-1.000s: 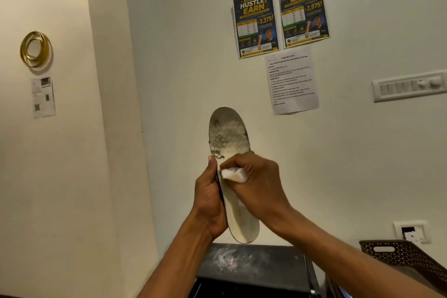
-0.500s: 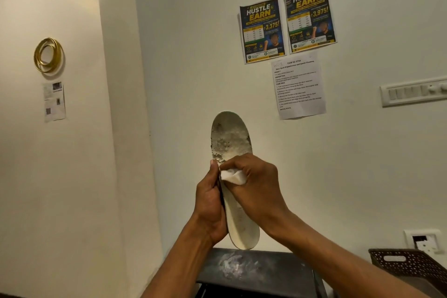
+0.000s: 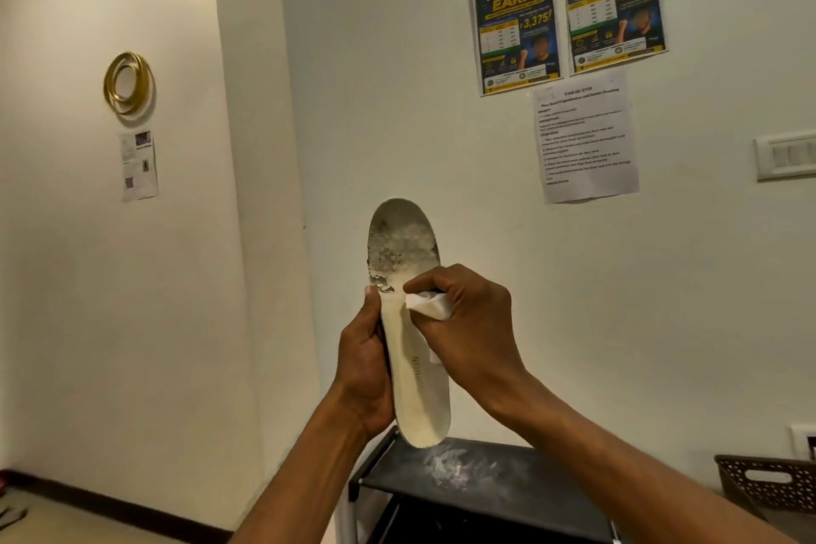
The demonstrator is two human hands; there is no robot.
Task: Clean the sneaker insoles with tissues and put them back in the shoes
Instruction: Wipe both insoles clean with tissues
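Observation:
A white sneaker insole (image 3: pixel 415 384) is held upright in front of me, toe end up. Its toe area is worn and grey with flaking patches. My left hand (image 3: pixel 364 367) grips the insole's left edge, thumb on its face. My right hand (image 3: pixel 472 331) pinches a folded white tissue (image 3: pixel 428 305) and presses it against the insole's middle. No shoes are in view.
A black shoe rack top (image 3: pixel 508 486) with a dusty white smear stands below the hands. A dark perforated basket (image 3: pixel 768 486) sits at the lower right. Posters and a task sheet hang on the wall behind.
The view has shifted a little, so the hands and insole sit lower in frame. The right hand with the tissue stays at about the same place on the insole.

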